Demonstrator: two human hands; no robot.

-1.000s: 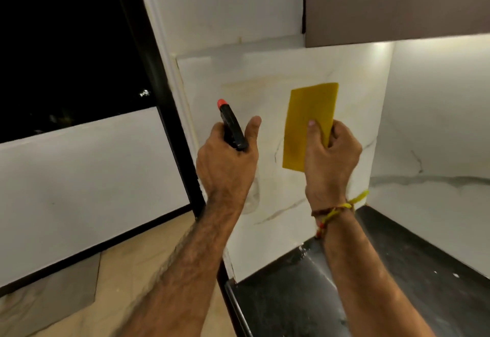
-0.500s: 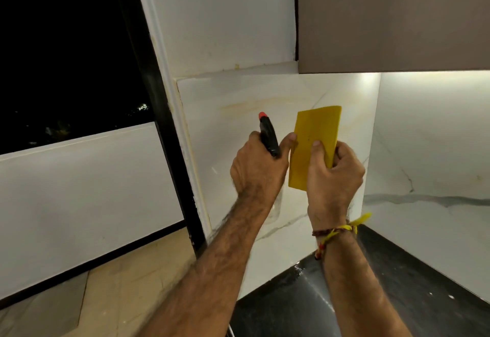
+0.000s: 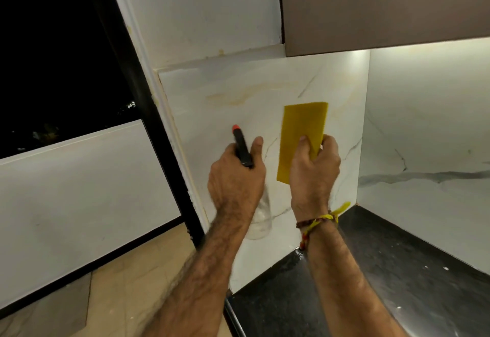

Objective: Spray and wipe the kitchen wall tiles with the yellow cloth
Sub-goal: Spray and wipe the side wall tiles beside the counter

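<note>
Yellow cloth pinched in right hand, against marble wall tile; left hand grips spray bottle.

Arms: bare and hairy — no sleeves in view
Right wrist: yellow thread and dark beaded band — loose yellow end

— Where does the spray bottle sit?
— In the left grip, just left of the right grip, which holds the cloth upright.
— And beyond them?
— The wall tiles, close behind both grips. The desk lies below, right of the right grip; a cabinet hangs above.
</note>
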